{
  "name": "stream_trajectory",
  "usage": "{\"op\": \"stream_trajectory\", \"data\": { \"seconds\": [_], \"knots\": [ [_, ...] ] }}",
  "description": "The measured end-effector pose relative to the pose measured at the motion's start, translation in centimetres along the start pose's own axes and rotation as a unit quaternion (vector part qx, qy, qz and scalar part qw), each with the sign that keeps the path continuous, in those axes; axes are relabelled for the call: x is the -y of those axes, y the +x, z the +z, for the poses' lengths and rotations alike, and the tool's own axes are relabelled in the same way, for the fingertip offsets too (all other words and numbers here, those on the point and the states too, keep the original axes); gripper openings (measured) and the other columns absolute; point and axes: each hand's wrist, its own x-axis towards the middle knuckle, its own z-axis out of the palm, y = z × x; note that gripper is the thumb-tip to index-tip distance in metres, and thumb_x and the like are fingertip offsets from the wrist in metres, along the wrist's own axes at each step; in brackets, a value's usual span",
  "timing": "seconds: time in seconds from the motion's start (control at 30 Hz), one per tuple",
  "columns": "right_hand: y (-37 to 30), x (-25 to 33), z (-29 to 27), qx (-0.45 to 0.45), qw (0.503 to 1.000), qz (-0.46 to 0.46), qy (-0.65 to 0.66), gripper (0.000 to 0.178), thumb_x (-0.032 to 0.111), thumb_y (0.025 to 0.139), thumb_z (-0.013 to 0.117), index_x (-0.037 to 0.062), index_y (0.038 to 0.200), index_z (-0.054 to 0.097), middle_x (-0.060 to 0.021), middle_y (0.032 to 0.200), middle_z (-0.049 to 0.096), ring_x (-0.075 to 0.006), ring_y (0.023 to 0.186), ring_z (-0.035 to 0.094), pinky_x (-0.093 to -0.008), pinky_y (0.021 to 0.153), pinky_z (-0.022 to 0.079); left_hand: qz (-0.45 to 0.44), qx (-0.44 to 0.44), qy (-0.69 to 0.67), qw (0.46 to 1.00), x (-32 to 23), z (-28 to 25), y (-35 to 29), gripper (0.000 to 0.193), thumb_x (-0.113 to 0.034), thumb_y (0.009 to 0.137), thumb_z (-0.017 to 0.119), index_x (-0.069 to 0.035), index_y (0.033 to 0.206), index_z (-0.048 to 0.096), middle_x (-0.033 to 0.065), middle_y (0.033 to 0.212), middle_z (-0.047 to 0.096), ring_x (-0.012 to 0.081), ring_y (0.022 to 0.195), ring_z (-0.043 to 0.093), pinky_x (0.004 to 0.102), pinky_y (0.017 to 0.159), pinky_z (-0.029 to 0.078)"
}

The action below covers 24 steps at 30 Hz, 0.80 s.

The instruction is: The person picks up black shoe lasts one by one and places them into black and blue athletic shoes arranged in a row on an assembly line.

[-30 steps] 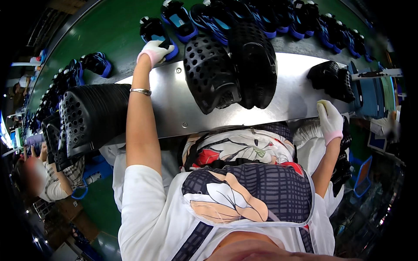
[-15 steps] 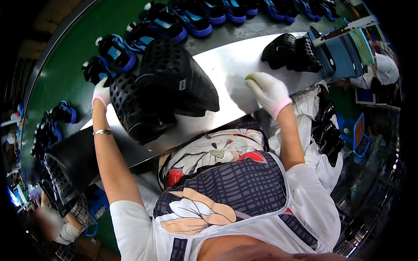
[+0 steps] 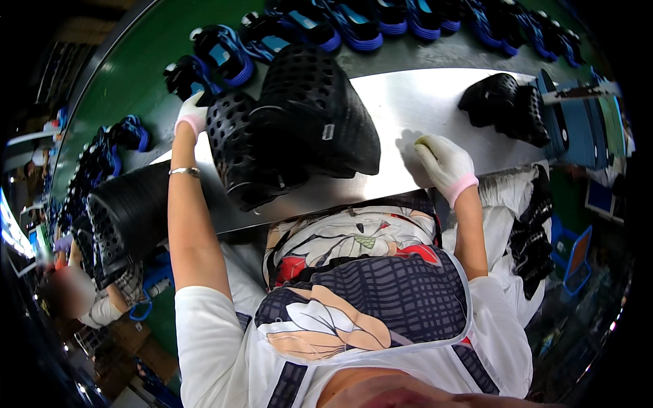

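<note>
My left hand (image 3: 192, 114), in a white glove with a pink cuff, reaches past the black stacks to the near end of a black and blue shoe (image 3: 188, 76). Its fingers look closed on that end, though they are partly hidden. Two large stacks of nested black perforated pieces (image 3: 320, 102) stand on the metal tabletop (image 3: 408, 102) between my hands. To their right, my gloved right hand (image 3: 447, 164) hovers near the table's front edge. Its fingers are curled together, with a yellowish fingertip; anything inside them is hidden.
More blue-soled shoes (image 3: 357, 27) line the green surface (image 3: 160, 51) behind the table. Smaller black perforated pieces (image 3: 503, 105) and blue-grey sheets (image 3: 575, 129) stand at the right. Another black stack (image 3: 132, 214) lies left of my forearm. A person (image 3: 105, 306) works at lower left.
The whole view has shifted, so the table and shoes sit farther right. My right hand has moved slightly left toward the large black stacks. My left hand stays at the same shoe.
</note>
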Motion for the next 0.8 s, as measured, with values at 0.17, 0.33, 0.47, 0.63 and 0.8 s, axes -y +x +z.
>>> {"op": "stream_trajectory", "data": {
  "seconds": [0.17, 0.33, 0.47, 0.63, 0.8],
  "knots": [
    [0.9, -0.1, 0.3, 0.017, 1.000, -0.015, -0.018, 0.023, 0.031, 0.091, 0.055, 0.0106, 0.094, 0.065, -0.0138, 0.087, 0.065, -0.0355, 0.081, 0.062, -0.0425, 0.070, 0.049, 0.030, 0.001, 0.058, 0.998, -2.6, 1.8, -2.3, 0.058, -0.032, 0.079, 0.072, 0.001, 0.125, 0.058, 0.0183, 0.121, 0.063, 0.0293, 0.112, 0.060, 0.0324, 0.096, 0.045],
    [1.8, 1.5, -0.7, 0.001, 0.998, -0.055, -0.010, 0.018, 0.025, 0.089, 0.059, 0.0087, 0.093, 0.066, -0.0143, 0.086, 0.065, -0.0355, 0.080, 0.062, -0.0406, 0.070, 0.049, 0.105, -0.078, 0.225, 0.965, -8.2, 2.0, -9.1, 0.058, -0.039, 0.078, 0.071, -0.001, 0.120, 0.062, 0.0189, 0.116, 0.065, 0.0304, 0.107, 0.062, 0.0348, 0.093, 0.046],
    [4.7, 3.7, -2.7, 0.008, 0.997, -0.063, 0.047, 0.016, 0.018, 0.088, 0.062, 0.0053, 0.097, 0.067, -0.0161, 0.089, 0.066, -0.0314, 0.082, 0.065, -0.0357, 0.074, 0.051, 0.098, -0.066, 0.210, 0.970, -12.0, 2.5, -12.9, 0.044, -0.041, 0.081, 0.066, -0.004, 0.105, 0.068, 0.0192, 0.104, 0.067, 0.0341, 0.098, 0.062, 0.0382, 0.087, 0.048],
    [13.1, 11.0, -7.1, -0.052, 0.979, -0.194, 0.034, 0.016, 0.013, 0.091, 0.059, 0.0016, 0.099, 0.067, -0.0132, 0.089, 0.067, -0.0235, 0.078, 0.065, -0.0287, 0.074, 0.051, 0.126, -0.031, 0.268, 0.955, -14.3, 3.9, -13.4, 0.036, -0.039, 0.084, 0.063, -0.006, 0.099, 0.068, 0.0180, 0.099, 0.066, 0.0349, 0.092, 0.061, 0.0382, 0.084, 0.048],
    [21.4, 22.9, -1.8, 0.071, 0.885, -0.421, -0.187, 0.026, 0.029, 0.094, 0.046, 0.0080, 0.093, 0.062, -0.0128, 0.089, 0.063, -0.0336, 0.088, 0.062, -0.0419, 0.075, 0.051, 0.070, -0.016, 0.270, 0.960, -14.2, 4.6, -13.7, 0.039, -0.044, 0.085, 0.055, -0.010, 0.101, 0.067, 0.0176, 0.109, 0.064, 0.0370, 0.102, 0.060, 0.0423, 0.088, 0.050]
  ]
}}
